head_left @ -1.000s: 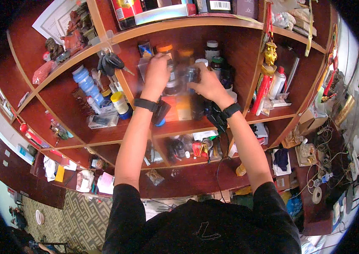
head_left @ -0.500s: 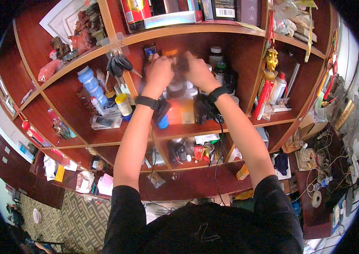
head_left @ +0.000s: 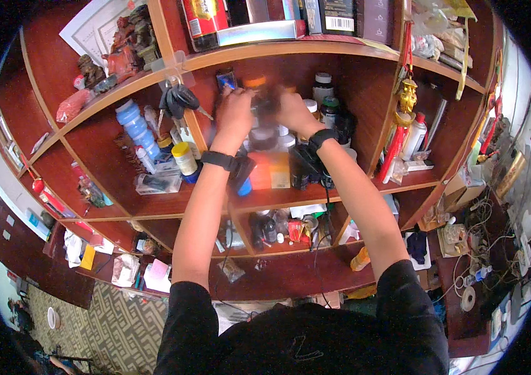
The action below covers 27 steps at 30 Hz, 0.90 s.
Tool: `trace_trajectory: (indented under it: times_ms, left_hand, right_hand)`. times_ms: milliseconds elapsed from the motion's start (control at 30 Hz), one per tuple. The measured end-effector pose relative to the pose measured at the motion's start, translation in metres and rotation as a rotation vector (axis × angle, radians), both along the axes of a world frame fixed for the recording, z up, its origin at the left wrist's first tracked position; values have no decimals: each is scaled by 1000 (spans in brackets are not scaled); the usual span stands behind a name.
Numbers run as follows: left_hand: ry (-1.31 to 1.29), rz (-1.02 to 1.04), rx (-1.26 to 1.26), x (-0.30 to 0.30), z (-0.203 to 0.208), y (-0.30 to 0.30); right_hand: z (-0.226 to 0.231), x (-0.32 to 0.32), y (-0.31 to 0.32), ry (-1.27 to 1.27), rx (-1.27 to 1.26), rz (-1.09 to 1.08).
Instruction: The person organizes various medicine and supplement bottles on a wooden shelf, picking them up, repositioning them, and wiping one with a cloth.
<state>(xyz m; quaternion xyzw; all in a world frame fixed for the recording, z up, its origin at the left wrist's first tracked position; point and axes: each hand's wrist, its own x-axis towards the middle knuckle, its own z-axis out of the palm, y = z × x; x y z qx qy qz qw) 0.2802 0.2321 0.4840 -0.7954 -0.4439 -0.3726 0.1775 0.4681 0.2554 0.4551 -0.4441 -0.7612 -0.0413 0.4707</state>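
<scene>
We reach with both bare hands into the middle compartment of a reddish-brown wooden shelf unit [head_left: 365,81]. Our left hand [head_left: 235,115] and right hand [head_left: 298,115] are near each other, fingers curled and the gap between them narrow. A dark, blurred object [head_left: 268,103] shows in that gap — we cannot tell what it is, or whether either hand grips it. Just below it, between our wrists, sits a clear jar with a greyish round lid [head_left: 263,136], blurred too. Behind the hands is an orange-capped jar [head_left: 255,82]; to the right stand a dark bottle with a white cap [head_left: 323,86] and, nearer, a dark bottle with a green cap [head_left: 328,109]. An orange rectangular box [head_left: 272,172] lies near the compartment's front edge — a small blue round piece [head_left: 244,187] is just left of it.
</scene>
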Motion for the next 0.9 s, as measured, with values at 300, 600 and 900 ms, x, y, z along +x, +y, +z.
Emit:
trace_trajectory:
  times_ms: [300, 600, 900]
  left_hand:
    - [-96, -11, 58, 2, -5, 4]
    - [-173, -120, 199, -15, 4, -31]
    - [-424, -397, -71, -46, -64, -225]
  right_hand:
    - [-7, -1, 10, 39, -13, 28]
    - [24, -4, -55, 206, -175, -3]
    - [-1, 110, -342, 1123, 111, 553]
